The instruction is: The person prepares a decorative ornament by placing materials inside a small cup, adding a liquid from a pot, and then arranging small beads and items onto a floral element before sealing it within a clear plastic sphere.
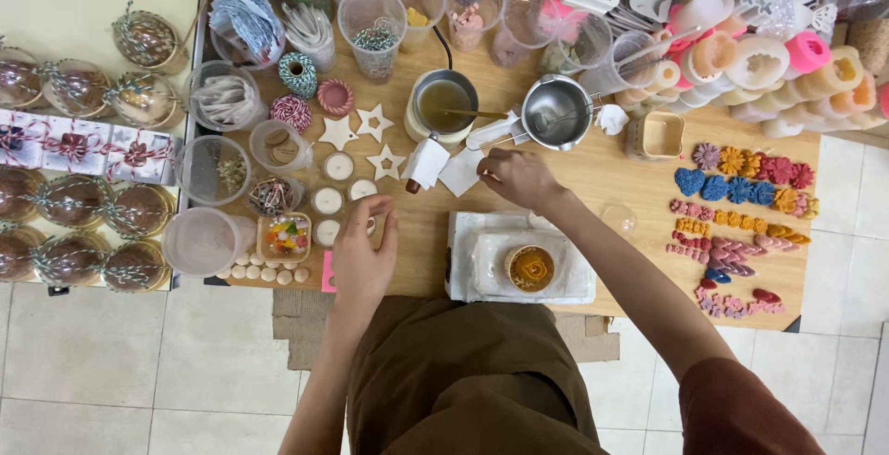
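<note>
My left hand (363,249) hovers over the wooden table (593,177) beside several small white tealight candles (328,200), thumb and fingers curled near one; whether it grips anything is hidden. My right hand (519,177) rests on the table by a white square cloth (460,173), just below a steel pouring pot (556,112). A cream melting pot (442,103) with yellowish wax stands left of it. In front of me a white tray (574,279) holds a small round candle with an orange swirl (531,268).
Clear plastic cups (372,15) with trimmings line the far edge. Silicone moulds (769,62) pile at the right back. Coloured wax flowers and hearts (741,177) lie on the right. Wrapped domes and boxes (74,159) fill a side table at left. White star shapes (374,124) lie mid-table.
</note>
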